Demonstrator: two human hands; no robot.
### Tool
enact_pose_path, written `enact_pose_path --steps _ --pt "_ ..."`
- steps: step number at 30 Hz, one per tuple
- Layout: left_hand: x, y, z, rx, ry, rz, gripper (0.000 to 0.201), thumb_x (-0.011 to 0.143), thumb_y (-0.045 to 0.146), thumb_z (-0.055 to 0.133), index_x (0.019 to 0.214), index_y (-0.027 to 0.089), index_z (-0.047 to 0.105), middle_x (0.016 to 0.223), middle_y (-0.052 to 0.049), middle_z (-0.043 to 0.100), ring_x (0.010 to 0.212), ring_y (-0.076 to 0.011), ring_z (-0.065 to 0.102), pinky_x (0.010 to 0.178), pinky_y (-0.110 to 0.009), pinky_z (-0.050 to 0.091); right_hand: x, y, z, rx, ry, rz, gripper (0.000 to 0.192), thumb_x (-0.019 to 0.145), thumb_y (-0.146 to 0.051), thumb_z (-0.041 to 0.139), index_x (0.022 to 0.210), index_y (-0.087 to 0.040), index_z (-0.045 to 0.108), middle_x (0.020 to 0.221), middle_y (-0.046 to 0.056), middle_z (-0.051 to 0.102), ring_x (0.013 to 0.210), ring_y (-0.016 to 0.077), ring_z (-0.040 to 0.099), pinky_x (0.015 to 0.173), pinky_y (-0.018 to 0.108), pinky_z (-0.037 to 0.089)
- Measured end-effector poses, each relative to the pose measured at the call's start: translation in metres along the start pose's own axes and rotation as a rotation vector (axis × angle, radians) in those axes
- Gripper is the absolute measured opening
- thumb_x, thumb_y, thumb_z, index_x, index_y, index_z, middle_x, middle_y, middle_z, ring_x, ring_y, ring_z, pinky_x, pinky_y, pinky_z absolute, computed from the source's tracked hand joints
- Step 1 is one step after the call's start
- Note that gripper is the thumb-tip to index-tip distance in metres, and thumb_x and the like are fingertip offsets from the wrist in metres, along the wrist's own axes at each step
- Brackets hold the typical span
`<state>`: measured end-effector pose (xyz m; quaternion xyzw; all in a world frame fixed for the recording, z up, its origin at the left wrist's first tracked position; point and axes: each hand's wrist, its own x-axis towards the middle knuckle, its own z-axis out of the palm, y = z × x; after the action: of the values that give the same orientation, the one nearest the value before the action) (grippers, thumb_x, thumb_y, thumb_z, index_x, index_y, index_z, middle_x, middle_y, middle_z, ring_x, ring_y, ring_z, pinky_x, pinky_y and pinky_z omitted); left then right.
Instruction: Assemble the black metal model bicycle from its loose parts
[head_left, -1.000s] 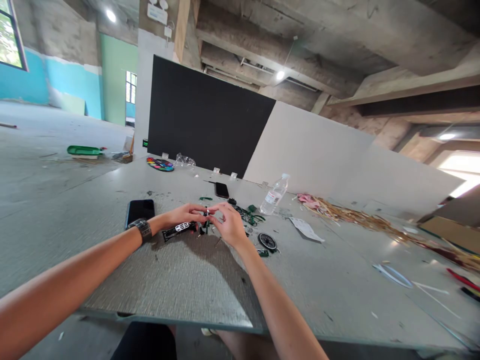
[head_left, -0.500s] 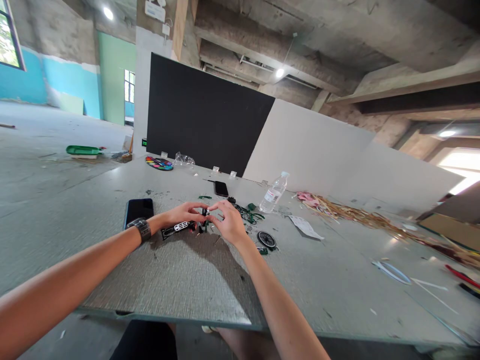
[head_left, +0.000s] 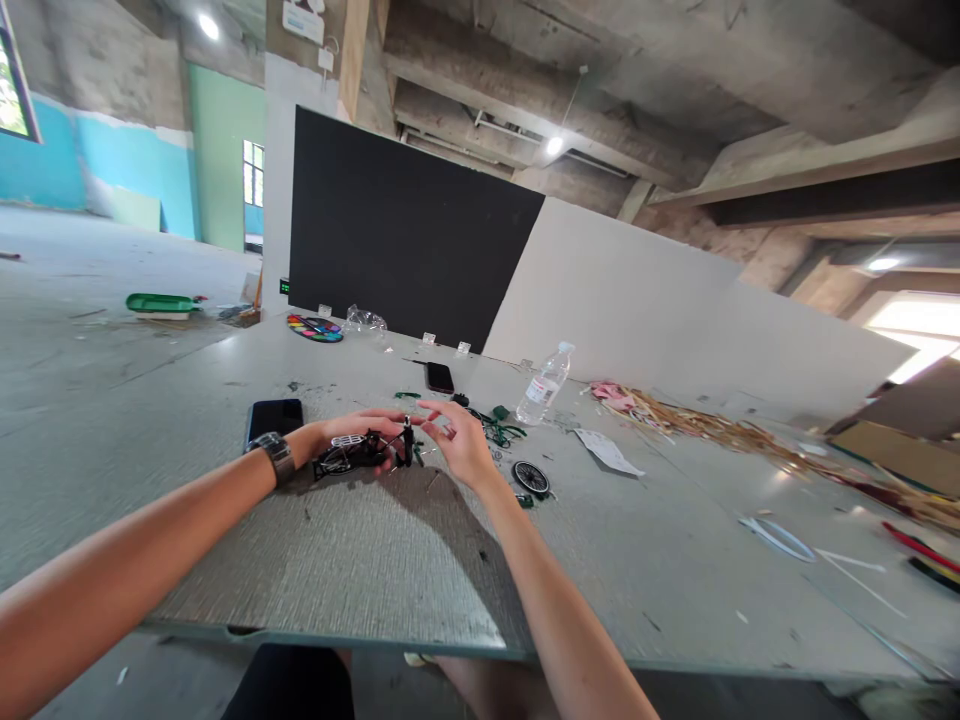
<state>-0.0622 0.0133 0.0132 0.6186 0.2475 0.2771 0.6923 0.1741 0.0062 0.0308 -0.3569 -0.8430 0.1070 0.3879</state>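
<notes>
Assembly of a small black model frame (head_left: 352, 453) appears to be partway through, judged from how things lie: the frame is grasped in the left hand (head_left: 352, 440), lifted just off the grey surface (head_left: 360, 560), with a thin upright black piece at its right end. The right hand (head_left: 459, 440) is held just beside that end with its fingers spread and released, nothing pinched in its grip. A loose spoked wheel (head_left: 530, 477) and a tangle of green and black parts (head_left: 499, 430) are left unfitted on the surface to the right, so a good share of the work is judged to remain. A dark phone (head_left: 274, 417) lies just behind the left wrist, a second phone (head_left: 439, 376) further back, and a water bottle (head_left: 546, 384) stands near the parts. Open room is offered between the hands and the near edge; the right is crowded with straw-like scraps (head_left: 712, 428).
</notes>
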Motion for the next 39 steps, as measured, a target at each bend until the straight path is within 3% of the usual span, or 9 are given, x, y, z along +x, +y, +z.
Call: enact_pose_path --steps 5,12,22,28,34,36,39 --pt "-0.008 0.002 -0.001 -0.044 -0.003 -0.021 0.062 0.087 0.038 0.067 0.144 0.021 0.049 0.087 -0.007 0.074 0.069 -0.0194 0.068 0.066 -0.031 0.05 -0.003 -0.005 0.0 0.039 -0.044 -0.027 0.036 0.097 -0.033 0.062 0.133 -0.031 0.065 0.108 0.006 0.065 0.091 0.0175 0.062 0.082 0.029 0.05" --pt "0.001 0.001 -0.007 0.084 -0.002 0.054 0.062 0.083 0.041 0.071 0.139 0.022 0.053 0.081 -0.005 0.072 0.065 -0.0192 0.066 0.066 -0.032 0.047 -0.004 -0.015 0.002 0.002 -0.126 0.021 0.043 0.092 -0.038 0.068 0.135 -0.036 0.062 0.11 0.004 0.063 0.089 0.017 0.06 0.083 0.029 0.05" --pt "0.003 0.001 -0.009 0.188 0.005 0.079 0.064 0.086 0.046 0.069 0.142 0.022 0.051 0.084 -0.005 0.073 0.069 -0.0208 0.068 0.072 -0.035 0.049 -0.005 -0.016 0.004 -0.041 -0.108 -0.006 0.042 0.093 -0.036 0.067 0.135 -0.035 0.061 0.105 0.002 0.063 0.086 0.0163 0.061 0.083 0.029 0.049" --pt "0.003 0.001 -0.004 0.179 0.025 0.06 0.064 0.084 0.046 0.07 0.14 0.021 0.052 0.08 -0.004 0.072 0.068 -0.0204 0.067 0.069 -0.034 0.049 -0.005 -0.013 0.01 -0.082 -0.061 -0.024 0.033 0.094 -0.039 0.066 0.124 -0.026 0.065 0.105 0.004 0.067 0.085 0.0169 0.062 0.081 0.029 0.049" --pt "0.004 0.001 0.003 0.172 0.042 0.072 0.061 0.084 0.048 0.07 0.136 0.022 0.052 0.079 -0.004 0.069 0.066 -0.0193 0.065 0.065 -0.033 0.05 -0.002 -0.014 0.01 -0.078 -0.027 -0.035 0.027 0.097 -0.039 0.061 0.119 -0.026 0.067 0.106 0.005 0.067 0.09 0.0184 0.063 0.078 0.028 0.047" --pt "0.004 0.0 0.003 0.14 0.068 0.083 0.06 0.084 0.047 0.071 0.135 0.023 0.051 0.083 -0.004 0.068 0.068 -0.019 0.065 0.063 -0.032 0.05 -0.001 -0.009 0.003 -0.11 -0.013 0.002 0.032 0.094 -0.042 0.064 0.121 -0.026 0.067 0.102 0.005 0.067 0.089 0.0187 0.063 0.079 0.028 0.047" --pt "0.005 -0.002 0.002 0.07 0.108 0.077 0.055 0.086 0.044 0.07 0.133 0.024 0.049 0.086 -0.003 0.066 0.071 -0.0186 0.064 0.06 -0.03 0.049 -0.002 0.008 -0.017 -0.249 0.058 0.176 0.034 0.09 -0.042 0.067 0.119 -0.023 0.067 0.091 0.004 0.066 0.078 0.0174 0.061 0.077 0.029 0.046"
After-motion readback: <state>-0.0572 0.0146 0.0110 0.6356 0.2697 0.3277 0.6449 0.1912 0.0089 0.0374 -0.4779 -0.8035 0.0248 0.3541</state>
